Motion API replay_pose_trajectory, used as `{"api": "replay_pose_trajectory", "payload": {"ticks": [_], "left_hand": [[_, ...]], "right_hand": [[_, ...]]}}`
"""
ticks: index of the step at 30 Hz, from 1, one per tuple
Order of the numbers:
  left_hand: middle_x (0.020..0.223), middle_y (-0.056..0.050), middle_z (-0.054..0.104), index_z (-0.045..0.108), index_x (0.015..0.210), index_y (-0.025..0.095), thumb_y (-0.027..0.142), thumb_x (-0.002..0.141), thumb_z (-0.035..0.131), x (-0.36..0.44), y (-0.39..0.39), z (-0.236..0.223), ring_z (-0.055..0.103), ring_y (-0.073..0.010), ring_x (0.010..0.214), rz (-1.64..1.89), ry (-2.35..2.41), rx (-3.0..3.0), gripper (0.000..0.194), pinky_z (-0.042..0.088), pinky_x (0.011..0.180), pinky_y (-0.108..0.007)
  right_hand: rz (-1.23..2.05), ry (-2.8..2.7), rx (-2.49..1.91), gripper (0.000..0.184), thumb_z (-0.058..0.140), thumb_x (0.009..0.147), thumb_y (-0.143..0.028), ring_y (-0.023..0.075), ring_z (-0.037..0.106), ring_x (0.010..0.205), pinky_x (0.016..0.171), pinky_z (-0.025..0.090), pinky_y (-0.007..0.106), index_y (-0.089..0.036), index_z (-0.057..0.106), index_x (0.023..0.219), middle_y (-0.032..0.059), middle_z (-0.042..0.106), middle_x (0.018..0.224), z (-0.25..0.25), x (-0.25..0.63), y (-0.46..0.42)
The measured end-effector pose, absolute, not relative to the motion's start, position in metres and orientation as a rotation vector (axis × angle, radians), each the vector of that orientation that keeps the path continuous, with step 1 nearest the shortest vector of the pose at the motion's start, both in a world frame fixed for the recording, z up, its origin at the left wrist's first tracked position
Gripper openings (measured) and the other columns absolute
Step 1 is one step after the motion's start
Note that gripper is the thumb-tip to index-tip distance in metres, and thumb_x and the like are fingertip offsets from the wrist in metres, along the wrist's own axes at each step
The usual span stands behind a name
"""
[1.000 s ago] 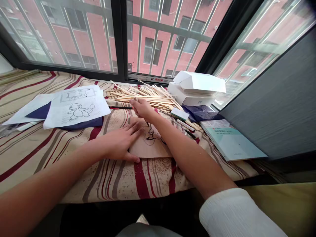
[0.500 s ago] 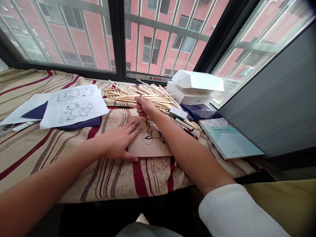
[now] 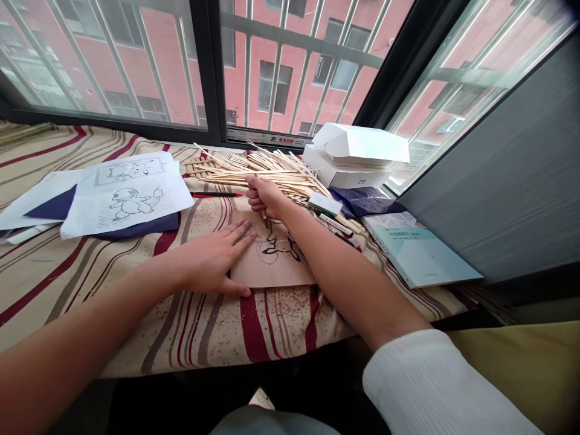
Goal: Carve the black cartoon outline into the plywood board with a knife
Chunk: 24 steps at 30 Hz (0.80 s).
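"So, what's the right hand gripping?"
"A thin tool, fist closed round it, above the board on the striped cloth."
"And the left hand?"
"Open, fingers spread over the board's edge."

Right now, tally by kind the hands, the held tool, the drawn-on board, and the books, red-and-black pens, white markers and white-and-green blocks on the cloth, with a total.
Hands: 2 (left hand, right hand)
Tool: 1
Board: 1
Book: 1
Red-and-black pen: 1
White marker: 1
White-and-green block: 1
Total: 8
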<state>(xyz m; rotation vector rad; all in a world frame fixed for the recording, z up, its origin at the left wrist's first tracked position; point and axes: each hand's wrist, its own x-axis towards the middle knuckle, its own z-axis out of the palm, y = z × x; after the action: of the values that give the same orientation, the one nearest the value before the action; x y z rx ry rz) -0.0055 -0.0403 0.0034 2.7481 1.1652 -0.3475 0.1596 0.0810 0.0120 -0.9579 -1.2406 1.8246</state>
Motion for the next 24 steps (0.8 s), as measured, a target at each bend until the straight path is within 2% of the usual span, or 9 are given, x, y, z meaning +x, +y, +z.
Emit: {"api": "replay_pose_trajectory", "payload": {"ticks": [3, 6, 13, 18, 24], "left_hand": [[0.173, -0.028, 0.003, 0.018, 0.168, -0.002, 0.084, 0.084, 0.057, -0.005, -0.040, 0.005, 0.008, -0.0403, 0.165, -0.385, 1.166, 2.769, 0.126, 0.016, 0.133, -0.046], [0.172, -0.029, 0.002, 0.017, 0.167, -0.005, 0.083, 0.085, 0.056, -0.004, -0.041, 0.006, 0.006, -0.0402, 0.165, -0.404, 1.168, 2.766, 0.127, 0.016, 0.133, -0.046], [0.173, -0.031, 0.003, 0.017, 0.166, -0.007, 0.082, 0.084, 0.059, -0.004, -0.040, 0.007, 0.010, -0.0407, 0.165, -0.361, 1.163, 2.729, 0.128, 0.018, 0.133, -0.049], [0.173, -0.030, 0.001, 0.016, 0.166, -0.006, 0.081, 0.083, 0.061, -0.002, -0.041, 0.009, 0.010, -0.0405, 0.165, -0.402, 1.184, 2.700, 0.129, 0.018, 0.132, -0.047], [0.175, -0.027, 0.006, 0.017, 0.169, 0.002, 0.086, 0.080, 0.060, -0.009, -0.039, 0.006, 0.016, -0.0395, 0.164, -0.306, 1.147, 2.712, 0.130, 0.020, 0.131, -0.044]], "right_hand": [[2.007, -1.456, -0.673, 0.042, 0.040, 0.113, -0.034, 0.0044, 0.010, 0.041, 0.039, 0.011, 0.014, -0.023, 0.027, 0.074, -0.0123, 0.023, 0.051, 0.015, 0.164, 0.076], [2.092, -1.521, -0.593, 0.044, 0.041, 0.113, -0.036, 0.0045, 0.009, 0.042, 0.039, 0.013, 0.013, -0.023, 0.028, 0.073, -0.0117, 0.023, 0.052, 0.017, 0.168, 0.074], [1.797, -1.008, -0.907, 0.046, 0.038, 0.114, -0.035, 0.0059, 0.006, 0.041, 0.037, 0.008, 0.016, -0.024, 0.022, 0.072, -0.0127, 0.017, 0.050, 0.006, 0.168, 0.082], [1.989, -1.206, -0.596, 0.048, 0.039, 0.113, -0.041, 0.0058, 0.007, 0.043, 0.039, 0.010, 0.015, -0.022, 0.026, 0.071, -0.0114, 0.020, 0.053, 0.007, 0.177, 0.081], [1.974, -1.171, -0.600, 0.052, 0.044, 0.110, -0.053, 0.0074, 0.003, 0.045, 0.039, 0.011, 0.016, -0.023, 0.024, 0.072, -0.0115, 0.014, 0.053, 0.006, 0.186, 0.085]]}}
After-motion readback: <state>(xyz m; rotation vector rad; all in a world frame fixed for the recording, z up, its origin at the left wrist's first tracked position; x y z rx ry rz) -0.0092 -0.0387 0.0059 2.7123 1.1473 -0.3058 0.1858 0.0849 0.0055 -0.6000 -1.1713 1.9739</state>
